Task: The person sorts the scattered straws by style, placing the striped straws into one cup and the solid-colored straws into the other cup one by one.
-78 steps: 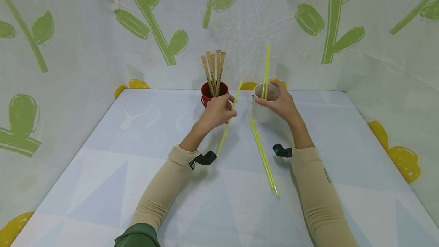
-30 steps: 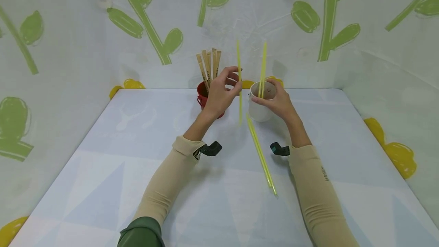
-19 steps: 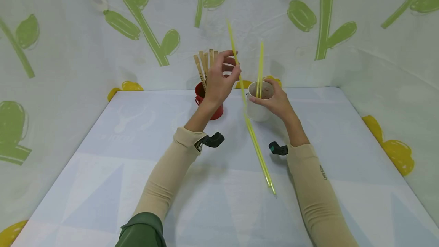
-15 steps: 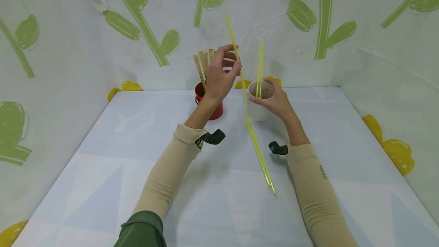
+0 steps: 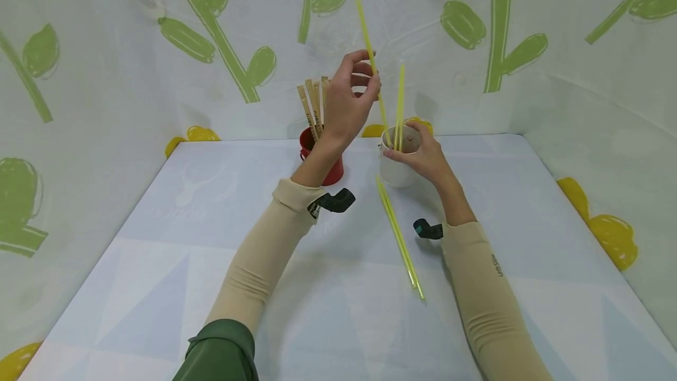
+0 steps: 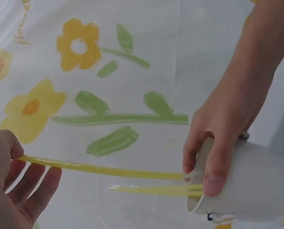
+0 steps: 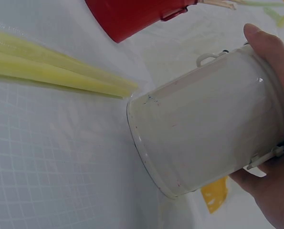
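In the head view my left hand (image 5: 346, 96) pinches a long yellow straw (image 5: 364, 27) near its middle, tilted, its lower end at the mouth of a white bucket (image 5: 396, 172). The left wrist view shows that straw (image 6: 103, 169) reaching the bucket's rim. Other yellow straws (image 5: 400, 102) stand inside the bucket. Gripping the rim is my right hand (image 5: 425, 154), thumb in front and fingers behind. Seen close in the right wrist view, the bucket (image 7: 204, 129) has small wire-handle loops. How deep the held straw goes is hidden by the bucket wall.
A red bucket (image 5: 334, 174) with several tan paper-wrapped sticks (image 5: 312, 104) stands to the left, partly behind my left forearm. More yellow straws (image 5: 398, 234) lie on the table in front of the white bucket. A flower-printed sheet (image 5: 396, 34) hangs behind the table.
My left hand has lifted its straw from low beside the red bucket, up and rightward, turning its lower end to the white bucket's mouth. My right hand has kept its hold on the rim.
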`<act>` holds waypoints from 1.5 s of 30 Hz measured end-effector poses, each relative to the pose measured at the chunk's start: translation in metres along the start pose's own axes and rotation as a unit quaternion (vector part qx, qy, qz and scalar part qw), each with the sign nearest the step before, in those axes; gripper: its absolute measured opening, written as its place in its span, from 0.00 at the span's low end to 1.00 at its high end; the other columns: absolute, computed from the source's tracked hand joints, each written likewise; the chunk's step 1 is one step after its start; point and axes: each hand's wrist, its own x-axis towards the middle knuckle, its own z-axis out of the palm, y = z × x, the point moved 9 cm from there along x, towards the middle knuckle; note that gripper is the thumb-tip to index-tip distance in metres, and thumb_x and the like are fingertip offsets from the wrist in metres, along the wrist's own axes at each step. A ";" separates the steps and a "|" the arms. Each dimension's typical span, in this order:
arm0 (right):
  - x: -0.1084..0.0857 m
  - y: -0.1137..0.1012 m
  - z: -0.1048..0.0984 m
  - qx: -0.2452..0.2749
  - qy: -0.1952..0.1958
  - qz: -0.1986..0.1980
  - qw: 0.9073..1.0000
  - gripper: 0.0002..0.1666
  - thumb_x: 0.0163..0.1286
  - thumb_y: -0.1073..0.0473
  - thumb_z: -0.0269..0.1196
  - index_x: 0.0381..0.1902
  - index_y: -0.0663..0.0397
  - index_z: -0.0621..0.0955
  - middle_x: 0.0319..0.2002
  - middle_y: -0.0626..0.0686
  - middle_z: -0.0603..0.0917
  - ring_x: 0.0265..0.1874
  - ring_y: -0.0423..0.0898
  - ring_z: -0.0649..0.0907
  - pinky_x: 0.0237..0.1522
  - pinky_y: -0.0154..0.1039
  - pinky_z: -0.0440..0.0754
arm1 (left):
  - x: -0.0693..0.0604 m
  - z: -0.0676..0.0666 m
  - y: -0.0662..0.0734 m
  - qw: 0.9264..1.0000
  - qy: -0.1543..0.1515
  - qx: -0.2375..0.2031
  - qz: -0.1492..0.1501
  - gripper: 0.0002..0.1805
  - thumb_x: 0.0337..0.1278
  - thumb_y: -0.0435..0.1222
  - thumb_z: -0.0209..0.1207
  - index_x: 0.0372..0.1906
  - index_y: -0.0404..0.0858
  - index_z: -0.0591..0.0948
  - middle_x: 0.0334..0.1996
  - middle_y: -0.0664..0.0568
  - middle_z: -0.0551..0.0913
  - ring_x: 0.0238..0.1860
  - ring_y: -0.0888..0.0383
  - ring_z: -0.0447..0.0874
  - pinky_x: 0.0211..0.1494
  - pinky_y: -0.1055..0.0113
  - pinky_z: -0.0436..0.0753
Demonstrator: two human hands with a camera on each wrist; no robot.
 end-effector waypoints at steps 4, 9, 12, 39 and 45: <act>0.000 0.000 0.001 0.001 -0.001 -0.003 1.000 0.57 0.49 0.33 0.74 0.71 0.43 0.61 0.72 0.53 0.63 0.69 0.59 0.65 0.67 0.67 0.66 | 0.001 0.005 -0.001 1.000 -0.007 -0.007 0.006 0.17 0.64 0.25 0.54 0.57 0.27 0.74 0.40 0.34 0.81 0.39 0.44 0.85 0.42 0.66 0.87; 0.000 -0.002 0.002 0.000 0.002 -0.007 1.000 0.56 0.49 0.32 0.73 0.71 0.41 0.61 0.72 0.53 0.64 0.69 0.59 0.65 0.66 0.67 0.68 | 0.006 0.013 -0.022 1.000 -0.005 -0.008 0.023 0.17 0.64 0.26 0.55 0.57 0.28 0.74 0.40 0.36 0.82 0.38 0.46 0.86 0.40 0.67 0.87; 0.000 -0.002 0.002 0.001 0.002 -0.004 1.000 0.57 0.48 0.31 0.73 0.70 0.39 0.61 0.72 0.52 0.64 0.69 0.57 0.65 0.66 0.66 0.67 | 0.009 0.018 -0.035 0.999 -0.003 -0.005 0.031 0.17 0.65 0.28 0.56 0.57 0.30 0.74 0.40 0.39 0.82 0.37 0.50 0.86 0.40 0.65 0.87; -0.002 -0.001 -0.001 -0.007 0.002 -0.014 1.000 0.56 0.50 0.32 0.73 0.70 0.42 0.61 0.73 0.52 0.63 0.68 0.58 0.66 0.65 0.65 0.69 | -0.015 0.059 -0.076 0.996 -0.070 0.042 -0.027 0.20 0.67 0.30 0.54 0.62 0.35 0.72 0.43 0.43 0.82 0.41 0.53 0.87 0.42 0.72 0.86; -0.003 -0.002 -0.002 -0.009 0.000 -0.016 1.000 0.56 0.50 0.32 0.73 0.71 0.42 0.61 0.75 0.52 0.60 0.71 0.58 0.63 0.67 0.67 0.65 | -0.022 0.066 -0.086 0.995 -0.085 0.043 -0.042 0.21 0.67 0.30 0.54 0.63 0.37 0.71 0.43 0.43 0.83 0.41 0.53 0.86 0.43 0.71 0.86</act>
